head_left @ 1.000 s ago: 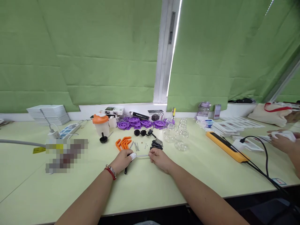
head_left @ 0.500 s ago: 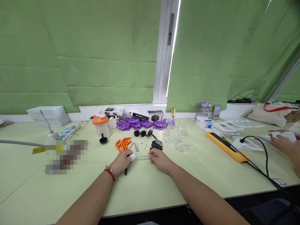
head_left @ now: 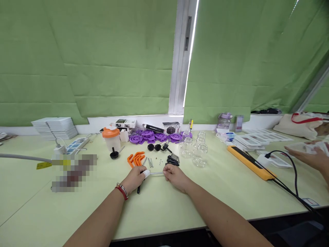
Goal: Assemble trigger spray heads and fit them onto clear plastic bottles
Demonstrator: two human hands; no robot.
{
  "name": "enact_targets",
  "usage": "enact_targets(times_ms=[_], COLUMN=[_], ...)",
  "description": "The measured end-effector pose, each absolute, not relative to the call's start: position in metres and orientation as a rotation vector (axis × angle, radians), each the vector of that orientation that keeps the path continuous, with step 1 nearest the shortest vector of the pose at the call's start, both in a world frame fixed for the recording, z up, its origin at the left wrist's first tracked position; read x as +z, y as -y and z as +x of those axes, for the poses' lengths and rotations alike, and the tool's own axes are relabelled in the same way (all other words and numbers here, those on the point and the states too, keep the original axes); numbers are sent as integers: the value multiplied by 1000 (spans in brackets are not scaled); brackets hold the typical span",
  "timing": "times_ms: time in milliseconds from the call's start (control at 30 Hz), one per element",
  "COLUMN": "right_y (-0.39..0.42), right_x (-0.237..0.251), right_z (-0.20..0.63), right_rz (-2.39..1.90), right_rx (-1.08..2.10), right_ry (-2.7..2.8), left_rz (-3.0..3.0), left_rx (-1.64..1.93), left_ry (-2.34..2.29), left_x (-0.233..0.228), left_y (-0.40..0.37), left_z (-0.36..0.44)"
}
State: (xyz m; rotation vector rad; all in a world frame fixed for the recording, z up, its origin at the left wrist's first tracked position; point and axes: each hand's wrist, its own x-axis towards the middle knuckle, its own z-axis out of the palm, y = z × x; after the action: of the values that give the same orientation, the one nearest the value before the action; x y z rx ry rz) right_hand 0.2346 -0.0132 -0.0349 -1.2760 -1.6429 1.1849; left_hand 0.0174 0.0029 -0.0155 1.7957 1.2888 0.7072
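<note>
A thin metal rod (head_left: 156, 173) runs level between my two hands, just above the table. My left hand (head_left: 136, 177) is closed around its left end, with white wrapping on the thumb. Below that hand a black handle-like piece (head_left: 139, 188) sticks out; how it joins the rod is hidden. My right hand (head_left: 176, 176) pinches the rod's right end, and the fingers hide the tip. Just beyond my hands lie orange bent pieces (head_left: 136, 159), metal screws (head_left: 150, 162), and black pieces (head_left: 172, 160) beside small metal parts.
Purple wheel-like parts (head_left: 148, 134) lie by the wall. A shaker cup (head_left: 112, 139) with an orange lid stands left. Clear glass cups (head_left: 199, 156) stand right, before a yellow power strip (head_left: 250, 162) with black cables. Another person's hand (head_left: 309, 157) holds a pale item far right.
My hands keep their hold on the rod with almost no movement. At far right, the other person's hands have shifted and lifted a pale item. The view has moved slightly.
</note>
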Motion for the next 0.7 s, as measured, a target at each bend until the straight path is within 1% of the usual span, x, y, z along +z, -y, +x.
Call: enact_targets(times_ms=[267, 533, 633, 700], right_y=[15, 15, 14, 16], right_x=[-32, -30, -31, -29], right_z=[234, 233, 233, 233], right_rz=[-1336, -1338, -1351, -1396], right_rx=[1042, 1007, 996, 930], right_ry=[1773, 1813, 1768, 1738], left_rz=[1826, 1821, 1793, 1765], left_rx=[679, 687, 710, 774], left_ry=[-1301, -1276, -1279, -1299], left_x=[-12, -12, -14, -14], left_y=[0, 0, -2, -2], left_z=[18, 18, 17, 16])
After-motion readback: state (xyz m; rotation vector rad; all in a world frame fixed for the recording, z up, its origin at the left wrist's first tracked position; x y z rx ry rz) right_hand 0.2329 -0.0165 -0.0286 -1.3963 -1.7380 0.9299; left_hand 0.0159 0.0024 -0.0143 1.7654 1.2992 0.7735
